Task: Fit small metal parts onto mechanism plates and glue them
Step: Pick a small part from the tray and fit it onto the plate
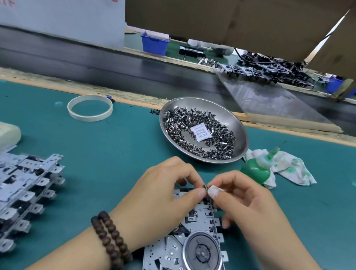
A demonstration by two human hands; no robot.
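Both hands (205,191) pinching metal part (205,188)

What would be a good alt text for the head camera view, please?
A left hand and right hand pinch a small metal part above a mechanism plate on a green mat. Beyond are a steel dish of parts, a green glue bottle and stacked plates.

Head view, downward, near bench
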